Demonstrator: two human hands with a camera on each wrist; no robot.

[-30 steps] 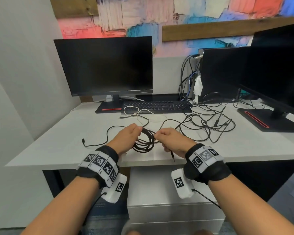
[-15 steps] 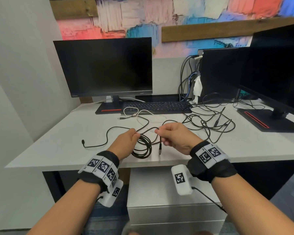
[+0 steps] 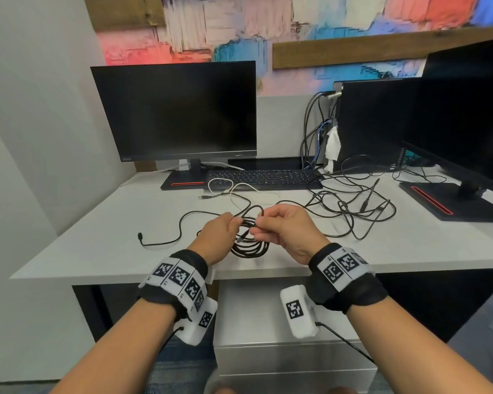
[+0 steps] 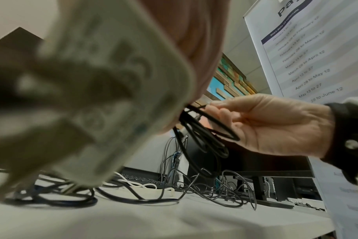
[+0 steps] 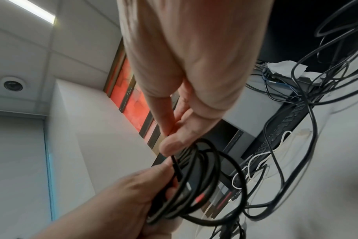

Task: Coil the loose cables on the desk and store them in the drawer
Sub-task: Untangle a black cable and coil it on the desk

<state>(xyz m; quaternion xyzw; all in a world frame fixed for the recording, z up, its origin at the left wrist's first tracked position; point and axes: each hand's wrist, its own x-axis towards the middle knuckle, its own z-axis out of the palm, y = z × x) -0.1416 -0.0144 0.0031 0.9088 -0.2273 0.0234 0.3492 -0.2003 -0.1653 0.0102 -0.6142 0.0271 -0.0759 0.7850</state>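
Note:
A black cable coil (image 3: 251, 245) hangs just above the front edge of the white desk (image 3: 97, 245). My left hand (image 3: 219, 231) grips the top of the coil (image 5: 196, 186). My right hand (image 3: 282, 226) pinches the cable's free end against the coil (image 4: 202, 135). A loose black cable (image 3: 168, 237) trails left across the desk to a plug. A tangle of black cables (image 3: 353, 211) lies at the right. A thin white cable (image 3: 234, 189) lies before the keyboard. A white drawer unit (image 3: 282, 359) stands under the desk, its drawers closed.
A monitor (image 3: 180, 112) and a black keyboard (image 3: 262, 179) stand at the back. A second monitor (image 3: 467, 123) and its base (image 3: 444, 200) take the right side. Plugged cables (image 3: 313, 137) hang by a black computer case.
My right hand has risen and moved left with the cable's free end, bringing it onto the top of the coil. Both hands are a little higher and closer together.

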